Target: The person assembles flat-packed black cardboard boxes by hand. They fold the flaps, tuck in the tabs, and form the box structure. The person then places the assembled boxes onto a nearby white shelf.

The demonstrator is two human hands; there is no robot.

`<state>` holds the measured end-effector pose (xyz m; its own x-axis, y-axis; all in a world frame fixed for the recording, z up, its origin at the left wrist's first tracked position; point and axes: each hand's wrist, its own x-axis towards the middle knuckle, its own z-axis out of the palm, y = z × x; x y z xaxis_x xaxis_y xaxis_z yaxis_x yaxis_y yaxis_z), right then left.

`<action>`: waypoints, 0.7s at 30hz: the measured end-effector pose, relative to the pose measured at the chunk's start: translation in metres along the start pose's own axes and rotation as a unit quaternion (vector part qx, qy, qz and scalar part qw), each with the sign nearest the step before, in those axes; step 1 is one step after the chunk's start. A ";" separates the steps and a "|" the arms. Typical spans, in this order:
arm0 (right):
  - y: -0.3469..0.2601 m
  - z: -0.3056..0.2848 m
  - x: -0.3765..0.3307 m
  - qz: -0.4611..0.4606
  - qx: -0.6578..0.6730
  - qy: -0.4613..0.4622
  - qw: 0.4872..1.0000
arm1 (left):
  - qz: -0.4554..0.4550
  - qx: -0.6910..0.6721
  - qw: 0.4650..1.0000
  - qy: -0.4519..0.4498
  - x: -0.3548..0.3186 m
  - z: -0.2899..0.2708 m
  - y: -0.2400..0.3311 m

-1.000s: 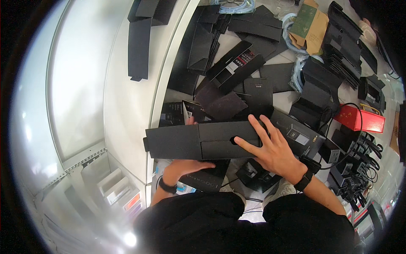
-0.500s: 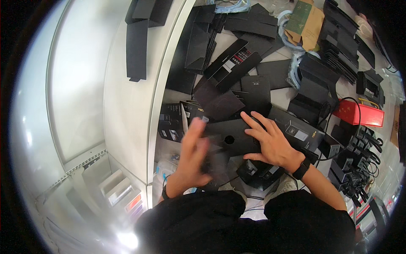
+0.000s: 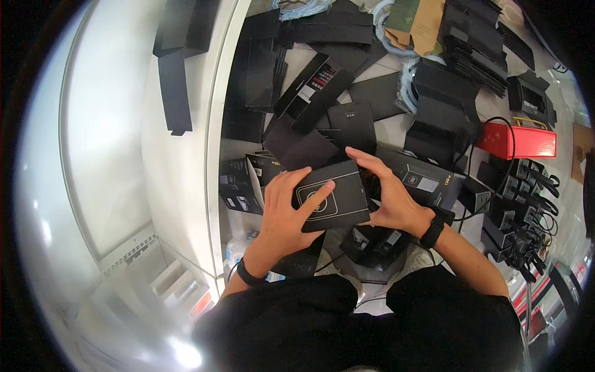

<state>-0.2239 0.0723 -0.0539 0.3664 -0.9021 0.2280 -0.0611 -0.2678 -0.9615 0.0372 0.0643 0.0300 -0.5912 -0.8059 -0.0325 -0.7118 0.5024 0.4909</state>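
A black cardboard box (image 3: 351,208) with a pale outlined drawing on its upper face is held between my hands. My left hand (image 3: 282,208) grips its left end, one finger lying across the drawing. Around the right end curves my right hand (image 3: 396,198), thumb at the near corner and fingers at the far edge. That right end is dark and partly hidden by the hand. Just beyond my right hand lies a larger black box (image 3: 424,180) with a device picture. Another dark box (image 3: 375,248) is below, near my feet.
Flattened black cartons (image 3: 266,74) are piled on the far side. A red box (image 3: 517,140) sits to the right, beside black adapters (image 3: 527,211) with cables. Coiled pale blue tubing (image 3: 407,87) lies among the cartons. A white cabinet edge (image 3: 217,124) runs along the left.
The black box has been turned, so its outlined face shows instead of the side with a round hole. My left hand has closed on it. The view has shifted slightly.
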 end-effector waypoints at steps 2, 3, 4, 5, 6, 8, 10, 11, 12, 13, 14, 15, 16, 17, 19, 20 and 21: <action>0.000 -0.001 -0.005 0.006 -0.018 -0.015 1.000 | -0.007 -0.012 1.000 0.016 -0.004 0.003 -0.003; 0.001 -0.001 -0.007 0.008 -0.027 -0.024 0.999 | -0.004 -0.007 1.000 0.022 -0.004 0.006 -0.004; 0.001 0.000 -0.008 0.002 -0.036 -0.024 0.999 | -0.005 -0.005 1.000 0.018 -0.005 0.007 -0.005; 0.001 -0.001 -0.008 -0.004 -0.046 -0.024 0.999 | -0.005 -0.004 1.000 0.014 -0.006 0.006 -0.006; 0.000 -0.001 -0.008 -0.010 -0.056 -0.024 0.998 | -0.004 -0.003 1.000 0.009 -0.006 0.005 -0.006; 0.002 -0.001 -0.010 -0.013 -0.061 -0.023 0.998 | 0.002 -0.001 1.000 0.024 -0.007 0.007 -0.005; 0.003 0.000 -0.011 -0.010 -0.065 -0.024 0.998 | 0.004 0.001 0.999 0.034 -0.007 0.009 -0.006; 0.003 0.000 -0.010 -0.007 -0.067 -0.025 0.997 | 0.003 0.001 0.999 0.036 -0.007 0.009 -0.006; 0.003 0.000 -0.010 -0.003 -0.069 -0.026 0.997 | 0.002 0.001 0.999 0.038 -0.006 0.009 -0.007; 0.002 0.000 -0.009 0.004 -0.067 -0.025 0.997 | 0.000 -0.004 0.999 0.035 -0.005 0.009 -0.007; 0.000 -0.001 -0.008 0.010 -0.065 -0.025 0.998 | -0.001 -0.007 0.999 0.033 -0.004 0.009 -0.007; 0.000 -0.001 -0.007 0.016 -0.064 -0.024 0.998 | -0.003 -0.011 0.999 0.030 -0.003 0.009 -0.006; 0.000 -0.001 -0.008 0.018 -0.048 -0.020 0.999 | -0.002 -0.013 1.000 0.019 -0.002 0.009 -0.005; 0.000 0.000 -0.009 0.019 -0.031 -0.017 0.999 | -0.002 -0.015 1.000 0.008 -0.001 0.007 -0.003; -0.002 0.000 -0.011 0.025 -0.027 -0.021 0.999 | -0.001 -0.013 1.000 -0.001 -0.001 0.007 -0.003; -0.006 -0.001 -0.009 0.030 -0.040 -0.030 0.998 | -0.001 -0.010 1.000 0.000 -0.002 0.009 -0.005; -0.010 -0.003 -0.007 0.034 -0.053 -0.039 0.997 | -0.002 -0.006 1.000 0.002 -0.003 0.010 -0.006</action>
<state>-0.2289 0.0805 -0.0452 0.4294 -0.8913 0.1456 -0.1850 -0.2446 -0.9518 0.0394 0.0670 0.0182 -0.5872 -0.8088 -0.0317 -0.7095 0.4955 0.5011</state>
